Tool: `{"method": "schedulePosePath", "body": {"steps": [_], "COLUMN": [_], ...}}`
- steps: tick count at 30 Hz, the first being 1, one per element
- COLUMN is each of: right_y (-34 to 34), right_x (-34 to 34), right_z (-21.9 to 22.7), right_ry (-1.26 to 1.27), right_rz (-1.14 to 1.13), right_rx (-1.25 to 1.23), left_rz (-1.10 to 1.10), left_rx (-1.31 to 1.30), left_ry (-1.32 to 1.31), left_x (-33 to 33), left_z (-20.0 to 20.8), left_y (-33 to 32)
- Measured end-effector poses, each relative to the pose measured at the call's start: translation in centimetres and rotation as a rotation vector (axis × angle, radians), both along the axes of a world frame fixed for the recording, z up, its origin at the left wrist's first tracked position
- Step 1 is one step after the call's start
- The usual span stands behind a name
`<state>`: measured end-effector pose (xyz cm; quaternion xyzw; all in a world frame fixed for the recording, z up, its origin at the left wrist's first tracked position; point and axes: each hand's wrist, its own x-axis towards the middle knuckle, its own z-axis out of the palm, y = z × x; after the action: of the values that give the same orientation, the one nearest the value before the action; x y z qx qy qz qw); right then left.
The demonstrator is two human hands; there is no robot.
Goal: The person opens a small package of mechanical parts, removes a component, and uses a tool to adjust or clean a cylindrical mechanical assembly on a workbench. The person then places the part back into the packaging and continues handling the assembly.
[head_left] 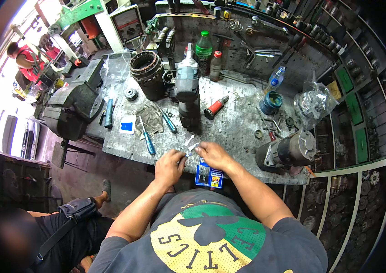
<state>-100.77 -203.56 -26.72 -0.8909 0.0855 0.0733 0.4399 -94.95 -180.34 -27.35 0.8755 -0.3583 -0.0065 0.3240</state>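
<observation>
My left hand (pixel 170 167) is closed at the bench's front edge, its fingertips around a small whitish-blue piece (pixel 188 154) too small to identify. Close beside it on the right, my right hand (pixel 213 154) pinches a small white strip (pixel 194 146). Another white scrap (pixel 189 139) lies on the metal just beyond. Below my right hand, a blue blister pack (pixel 209 175) shows at the bench edge, near my shirt. Straight ahead of my hands stands a grey and black impact wrench (pixel 187 84). Left of my hands lie blue-handled screwdrivers (pixel 149 144).
The metal workbench (pixel 243 132) carries a red-and-black tool (pixel 216 107), a cylindrical motor housing (pixel 147 75), bottles (pixel 204 50), a blue can (pixel 271 102) and a starter motor (pixel 287 150). A bench vise (pixel 70 107) stands left. Another person (pixel 70 227) sits at my lower left.
</observation>
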Motion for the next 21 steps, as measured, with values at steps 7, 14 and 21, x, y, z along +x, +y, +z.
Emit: {"method": "schedulePosePath", "body": {"steps": [7, 14, 21], "right_y": [0.8, -1.6, -6.6], "right_x": [4.9, 3.1, -5.1], "right_z": [-4.2, -1.6, -1.5], "right_ry": [-0.271, -0.359, 0.047], "right_rz": [0.344, -0.077, -0.525], "right_rx": [-0.689, -0.190, 0.362], "left_rz": [0.108, 0.194, -0.317], "left_rx": [0.271, 0.063, 0.030], "left_ry": [0.030, 0.003, 0.058], "left_x": [4.6, 2.9, -1.2], "left_z": [-3.6, -2.7, -2.4], "left_y": [-0.6, 0.9, -1.2]}}
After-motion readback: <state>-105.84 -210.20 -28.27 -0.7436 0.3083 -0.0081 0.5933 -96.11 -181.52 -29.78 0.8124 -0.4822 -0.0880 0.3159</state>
